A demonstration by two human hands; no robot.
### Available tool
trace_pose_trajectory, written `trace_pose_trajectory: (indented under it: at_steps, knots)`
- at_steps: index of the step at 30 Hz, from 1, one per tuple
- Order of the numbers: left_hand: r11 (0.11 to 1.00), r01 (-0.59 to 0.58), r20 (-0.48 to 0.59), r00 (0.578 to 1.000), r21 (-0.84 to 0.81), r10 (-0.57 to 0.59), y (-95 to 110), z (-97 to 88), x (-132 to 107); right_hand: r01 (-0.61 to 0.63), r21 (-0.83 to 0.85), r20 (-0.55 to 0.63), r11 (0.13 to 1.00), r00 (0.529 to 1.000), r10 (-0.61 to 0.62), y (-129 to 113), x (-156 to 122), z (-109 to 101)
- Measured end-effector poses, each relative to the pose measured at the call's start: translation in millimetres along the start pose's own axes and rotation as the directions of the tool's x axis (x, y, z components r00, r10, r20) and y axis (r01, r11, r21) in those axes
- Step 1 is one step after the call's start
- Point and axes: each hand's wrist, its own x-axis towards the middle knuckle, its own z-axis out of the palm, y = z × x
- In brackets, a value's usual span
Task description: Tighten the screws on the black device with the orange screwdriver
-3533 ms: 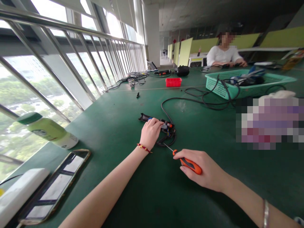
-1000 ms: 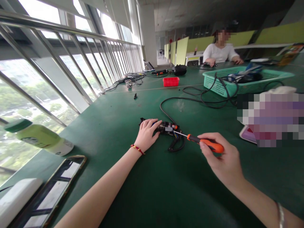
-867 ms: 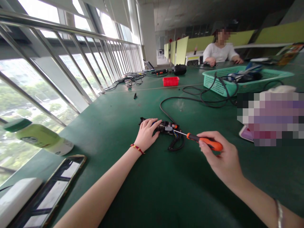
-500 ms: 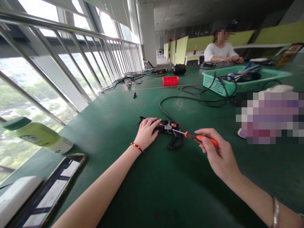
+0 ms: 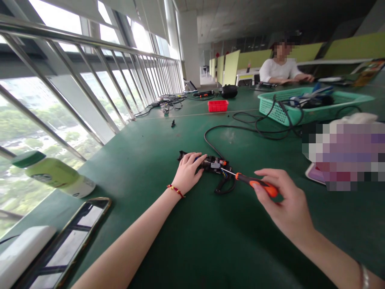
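An opened black corded device (image 5: 214, 165), with a grey block, orange bits and coloured wires showing, lies on the green table. My left hand (image 5: 189, 170) is laid over its left end, fingers curved round it and holding it, so that part is mostly hidden. My right hand (image 5: 285, 198) holds a screwdriver (image 5: 249, 181) by its orange and black handle, thumb below and index finger raised above it. The thin metal shaft points left, its tip at the device beside the grey block. Whether the tip sits in a screw is too small to tell.
A black cable runs from the device towards a green basket (image 5: 279, 111) of tools. Ahead are a red tray (image 5: 218, 106) and a small black part (image 5: 173, 123). At left lie a bottle (image 5: 54, 172) and a phone (image 5: 69, 245). A person (image 5: 279, 71) sits across the table.
The view has shifted slightly, so everything sits a little lower and further right. My right hand's fingers look somewhat looser round the screwdriver handle. My left hand keeps its place on the device.
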Motion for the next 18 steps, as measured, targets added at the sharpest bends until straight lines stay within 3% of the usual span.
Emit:
trace_pose_trajectory:
  at_steps: [3, 8, 14, 18]
  knots:
    - [1.000, -0.003, -0.003, 1.000, -0.004, 0.003, -0.2, 0.3, 0.2, -0.029, 0.008, 0.031, 1.000, 0.999, 0.029, -2.0, 0.5, -0.6]
    - [1.000, -0.010, -0.012, 1.000, -0.017, 0.009, -0.2, 1.1, -0.2, 0.035, 0.004, -0.112, 0.999, 0.993, -0.035, 1.8, -0.5, 1.7]
    - [1.000, -0.015, -0.010, 1.000, -0.011, 0.015, -0.2, 1.4, 0.0, 0.004, -0.062, 0.008, 0.998, 1.000, -0.003, -1.6, -0.1, -0.6]
    - [1.000, -0.011, -0.006, 1.000, -0.008, 0.011, 0.0, 1.2, 0.3, 0.008, -0.019, -0.049, 1.000, 0.999, -0.009, -0.6, -0.5, 0.1]
